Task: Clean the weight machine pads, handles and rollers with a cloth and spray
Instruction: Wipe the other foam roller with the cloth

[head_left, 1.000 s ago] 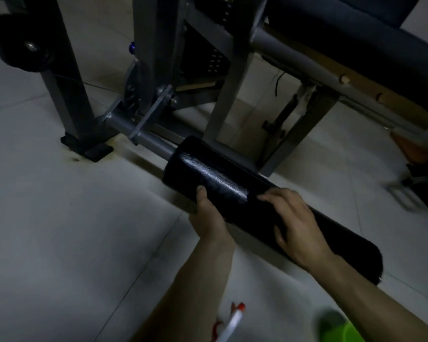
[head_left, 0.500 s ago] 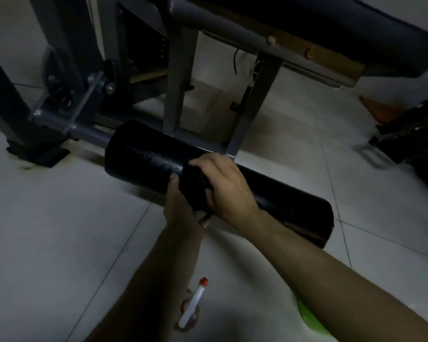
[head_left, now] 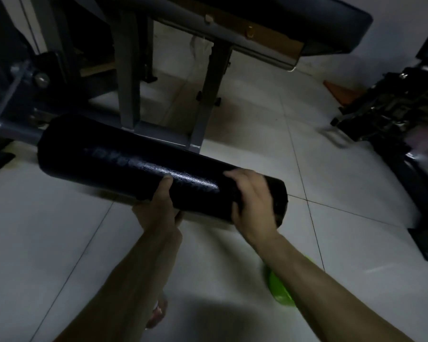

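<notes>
Pressure matters here: our left hand (head_left: 158, 211) clasps the roller (head_left: 134, 164) from below, thumb on top, steadying it just above the floor (head_left: 59, 243). Our right hand (head_left: 253, 203) wraps its free end; whether a cloth lies beneath, we cannot tell. We should rotate while wiping.

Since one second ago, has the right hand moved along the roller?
Yes. The right hand slid along the roller to its free end, away from the frame.

Both my bare forearms reach forward, my left hand (head_left: 156, 209) gripping the roller (head_left: 124, 161) from beneath, thumb up its near side, my right hand (head_left: 253, 206) curled over its free end.
</notes>
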Tool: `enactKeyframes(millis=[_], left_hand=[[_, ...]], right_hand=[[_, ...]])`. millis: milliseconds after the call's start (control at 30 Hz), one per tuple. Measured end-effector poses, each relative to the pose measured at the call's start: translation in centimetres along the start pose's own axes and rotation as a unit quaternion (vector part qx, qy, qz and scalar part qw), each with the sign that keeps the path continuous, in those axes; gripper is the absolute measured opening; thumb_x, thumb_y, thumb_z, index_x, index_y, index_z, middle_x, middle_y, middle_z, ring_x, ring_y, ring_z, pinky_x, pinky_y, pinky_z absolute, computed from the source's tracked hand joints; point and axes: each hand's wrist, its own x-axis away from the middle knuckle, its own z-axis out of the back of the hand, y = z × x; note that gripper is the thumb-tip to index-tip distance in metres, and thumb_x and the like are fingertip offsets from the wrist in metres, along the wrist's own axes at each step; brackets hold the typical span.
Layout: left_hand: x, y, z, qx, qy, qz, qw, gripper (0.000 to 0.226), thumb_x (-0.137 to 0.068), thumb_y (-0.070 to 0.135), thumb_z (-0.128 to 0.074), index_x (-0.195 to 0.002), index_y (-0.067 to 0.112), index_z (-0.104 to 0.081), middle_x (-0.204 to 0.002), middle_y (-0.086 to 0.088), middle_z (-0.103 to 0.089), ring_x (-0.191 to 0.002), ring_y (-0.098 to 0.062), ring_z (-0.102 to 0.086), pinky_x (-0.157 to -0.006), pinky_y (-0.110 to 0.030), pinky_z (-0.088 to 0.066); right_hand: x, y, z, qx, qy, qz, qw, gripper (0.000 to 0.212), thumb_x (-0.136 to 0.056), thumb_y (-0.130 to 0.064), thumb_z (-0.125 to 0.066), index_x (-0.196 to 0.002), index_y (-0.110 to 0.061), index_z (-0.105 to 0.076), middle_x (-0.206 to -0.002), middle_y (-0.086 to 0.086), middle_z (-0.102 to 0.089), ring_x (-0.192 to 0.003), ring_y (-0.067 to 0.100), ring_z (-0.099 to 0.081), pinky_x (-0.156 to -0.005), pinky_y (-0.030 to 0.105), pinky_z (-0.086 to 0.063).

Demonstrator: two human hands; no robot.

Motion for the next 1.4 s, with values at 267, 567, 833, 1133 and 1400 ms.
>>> enactKeyframes(millis=[267, 567, 833, 1133, 1400], left_hand=[[-0.8, -0.1, -0.7, 0.005, 0.029, 0.012, 0.999, 0.070, -0.074, 0.039, -0.089, -0.131, 0.015, -0.055, -0.116, -0.005, -0.071, -0.092, -0.022, -0.072, -0.064, -0.035, -0.061], [-1.3, -0.4, -0.8, 0.003, 0.031, 0.012, 0.999, 0.080, -0.069, 0.041, -0.093, -0.133, 0.014, -0.052, -0.118, -0.007, -0.069, -0.093, -0.025, -0.073, -0.064, -0.041, -0.064], [-1.6, 2.5, 1.1, 0.067, 0.020, 0.024, 0.997, 0.042, -0.093, 0.050, -0.063, -0.120, 0.019, -0.058, -0.106, -0.004, -0.064, -0.091, -0.021, -0.062, -0.086, -0.041, -0.054], [-4.7, 7.8, 4.3, 0.087, 0.005, 0.011, 0.996, 0.046, -0.091, 0.058, -0.065, -0.124, 0.026, -0.061, -0.118, -0.005, -0.068, -0.099, -0.027, -0.065, -0.088, -0.044, -0.058], [-5.2, 8.6, 6.1, 0.136, -0.109, 0.080, 0.982, 0.046, -0.099, 0.053, -0.052, -0.123, 0.015, -0.062, -0.116, -0.020, -0.069, -0.099, -0.029, -0.072, -0.065, -0.029, -0.054]], right_hand=[[4.6, 6.1, 4.3, 0.054, 0.005, -0.027, 0.998, 0.078, -0.058, 0.015, -0.058, -0.132, -0.009, -0.063, -0.131, 0.009, -0.058, -0.120, 0.032, -0.055, -0.102, 0.050, -0.047], [1.1, 1.4, 0.3, 0.003, 0.008, 0.019, 1.000, 0.067, -0.064, 0.009, -0.060, -0.129, -0.004, -0.065, -0.129, 0.015, -0.060, -0.115, 0.036, -0.057, -0.103, 0.045, -0.047], [-3.7, -3.5, -2.5, 0.018, -0.103, 0.136, 0.985, 0.055, -0.078, -0.006, -0.050, -0.131, -0.007, -0.065, -0.129, 0.014, -0.060, -0.114, 0.036, -0.058, -0.099, 0.045, -0.047], [-2.3, -3.8, -2.4, -0.008, -0.037, 0.076, 0.996, 0.062, -0.070, 0.012, -0.059, -0.130, -0.002, -0.065, -0.128, 0.014, -0.059, -0.117, 0.034, -0.058, -0.102, 0.045, -0.048], [-12.9, -17.3, -13.8, -0.039, -0.104, 0.172, 0.979, 0.064, -0.064, 0.005, -0.069, -0.127, -0.004, -0.066, -0.120, 0.018, -0.062, -0.107, 0.038, -0.056, -0.098, 0.049, -0.048]])
